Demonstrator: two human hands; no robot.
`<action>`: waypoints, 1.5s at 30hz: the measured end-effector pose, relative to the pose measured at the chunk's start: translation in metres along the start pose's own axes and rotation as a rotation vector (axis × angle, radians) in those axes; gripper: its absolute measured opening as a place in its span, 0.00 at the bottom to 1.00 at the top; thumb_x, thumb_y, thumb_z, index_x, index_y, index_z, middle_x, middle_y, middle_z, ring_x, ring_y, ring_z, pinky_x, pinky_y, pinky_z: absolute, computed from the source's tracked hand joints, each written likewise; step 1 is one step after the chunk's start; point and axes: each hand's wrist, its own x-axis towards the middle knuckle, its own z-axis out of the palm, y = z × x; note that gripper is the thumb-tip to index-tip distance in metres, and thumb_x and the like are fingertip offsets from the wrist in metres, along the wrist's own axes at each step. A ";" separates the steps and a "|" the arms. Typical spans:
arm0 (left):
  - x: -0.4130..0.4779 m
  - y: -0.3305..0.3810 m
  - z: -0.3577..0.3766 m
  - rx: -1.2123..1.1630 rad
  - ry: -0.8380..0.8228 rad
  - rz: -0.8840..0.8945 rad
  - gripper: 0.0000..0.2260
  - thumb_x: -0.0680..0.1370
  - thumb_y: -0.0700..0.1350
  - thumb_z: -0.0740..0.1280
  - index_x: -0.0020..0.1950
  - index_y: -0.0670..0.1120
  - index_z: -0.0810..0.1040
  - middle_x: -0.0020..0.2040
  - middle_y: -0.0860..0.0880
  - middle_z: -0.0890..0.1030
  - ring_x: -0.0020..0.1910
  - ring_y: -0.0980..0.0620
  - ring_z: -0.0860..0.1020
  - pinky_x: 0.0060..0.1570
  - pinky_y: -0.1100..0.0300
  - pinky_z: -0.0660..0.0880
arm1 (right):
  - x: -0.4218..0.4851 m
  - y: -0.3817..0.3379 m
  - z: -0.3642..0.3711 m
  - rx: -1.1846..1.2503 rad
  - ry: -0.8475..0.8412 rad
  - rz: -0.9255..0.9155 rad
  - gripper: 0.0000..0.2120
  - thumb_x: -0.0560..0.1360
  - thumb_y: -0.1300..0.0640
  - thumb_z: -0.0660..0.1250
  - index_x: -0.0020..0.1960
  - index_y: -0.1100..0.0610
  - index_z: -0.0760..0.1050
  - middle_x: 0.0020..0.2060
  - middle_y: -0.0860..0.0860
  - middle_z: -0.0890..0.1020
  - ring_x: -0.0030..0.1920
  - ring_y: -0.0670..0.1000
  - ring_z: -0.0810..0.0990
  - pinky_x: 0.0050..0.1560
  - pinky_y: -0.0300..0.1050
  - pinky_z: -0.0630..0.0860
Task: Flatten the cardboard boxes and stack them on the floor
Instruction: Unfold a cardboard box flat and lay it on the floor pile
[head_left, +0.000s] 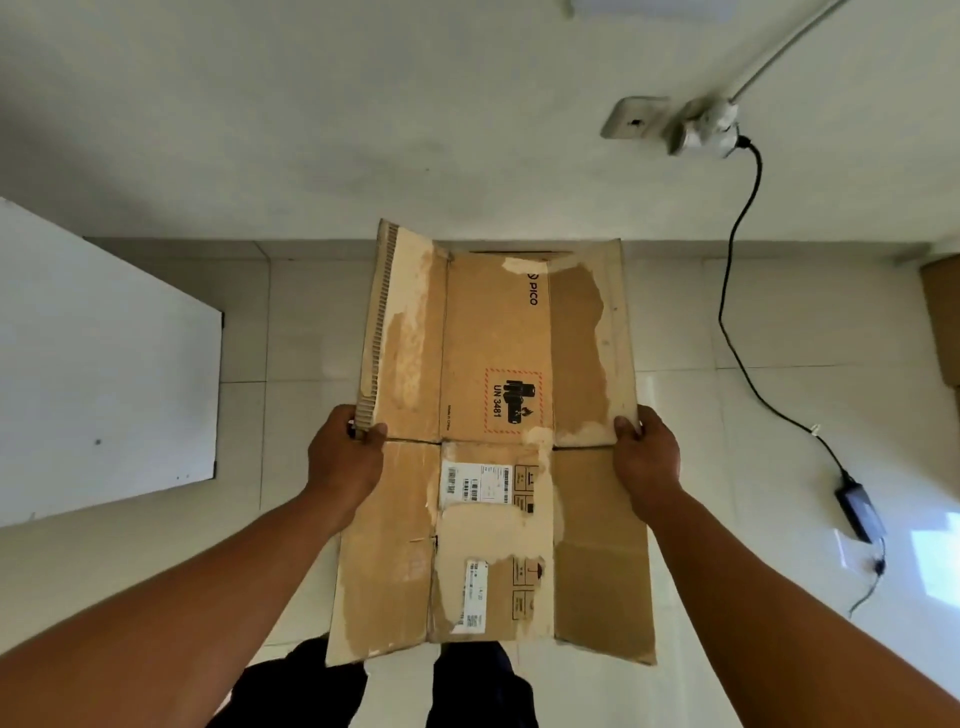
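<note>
While held flat and open over the tiled floor, one cardboard box hung to the right of the white table, apart from it, its far end reaching toward the wall. Item condition: brown, unfolded into a sheet, surface paper torn in pale patches, printed "PICO" and "UN 3481", two white shipping labels on the nearer half. Left hand: on the box edge nearer the table, thumb on the upper face, fingers curled under the corrugated edge, gripping. Right hand: on the box edge farther from the table, thumb on top, fingers wrapped beneath, gripping. Wall socket: well to the right of the table, on the wall, with a black cable running down from it to a power adapter on the floor. Second brown carton: farthest right of the table, cut by the frame edge. Dark trousers: below the box's near edge.
</note>
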 end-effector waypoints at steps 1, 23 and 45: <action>0.008 -0.009 0.016 -0.004 -0.008 -0.021 0.04 0.79 0.44 0.68 0.53 0.50 0.75 0.44 0.55 0.78 0.43 0.53 0.77 0.44 0.56 0.73 | 0.015 0.012 0.005 -0.004 0.002 0.009 0.11 0.83 0.54 0.60 0.63 0.53 0.75 0.48 0.48 0.79 0.48 0.53 0.77 0.53 0.51 0.76; 0.317 -0.141 0.312 0.058 -0.128 0.048 0.03 0.75 0.44 0.73 0.46 0.49 0.80 0.43 0.51 0.83 0.42 0.52 0.81 0.41 0.57 0.78 | 0.397 0.180 0.171 0.020 0.167 -0.085 0.16 0.80 0.52 0.65 0.66 0.53 0.75 0.50 0.51 0.81 0.52 0.57 0.79 0.51 0.50 0.75; 0.368 -0.143 0.358 0.272 -0.314 0.140 0.50 0.72 0.51 0.73 0.79 0.58 0.38 0.75 0.50 0.67 0.68 0.48 0.72 0.66 0.49 0.73 | 0.463 0.182 0.214 -0.283 0.113 -0.095 0.41 0.73 0.33 0.66 0.74 0.58 0.60 0.64 0.61 0.76 0.62 0.65 0.76 0.58 0.61 0.77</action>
